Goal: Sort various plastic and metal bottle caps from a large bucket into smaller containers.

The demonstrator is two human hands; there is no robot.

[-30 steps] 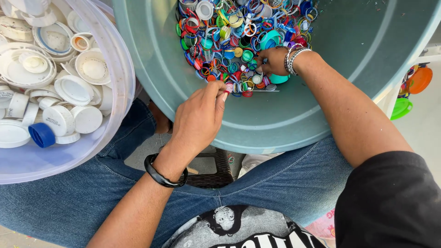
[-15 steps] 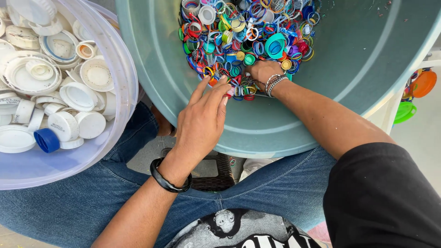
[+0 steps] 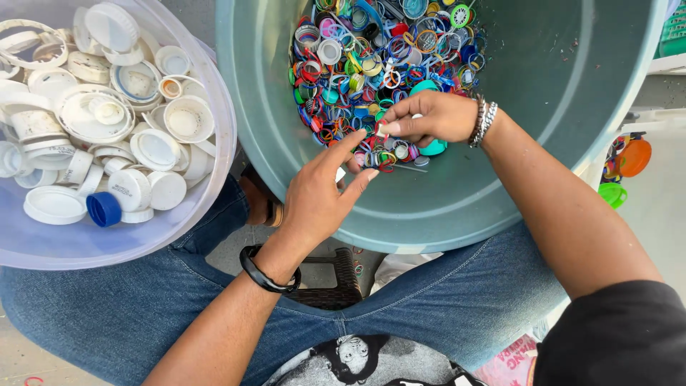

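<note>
While right hand [image 3: 432,118] pinches a ring, left hand [image 3: 321,189] open, teal tub [image 3: 543,86] of coloured caps [image 3: 379,57].

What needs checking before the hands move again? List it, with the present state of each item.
1. Right hand has a piece pinched: ok, its fingertips hold a small piece, too small to identify.
2. Left hand is free: ok, fingers are spread over the near wall of the green tub, holding nothing visible.
3. Pile of coloured caps and rings is within reach: ok, both hands are at its near edge.
4. Clear bowl of white lids has room: ok, bare bottom shows along its near side.
5. Tub is steady: cannot tell, its support is hidden.
</note>
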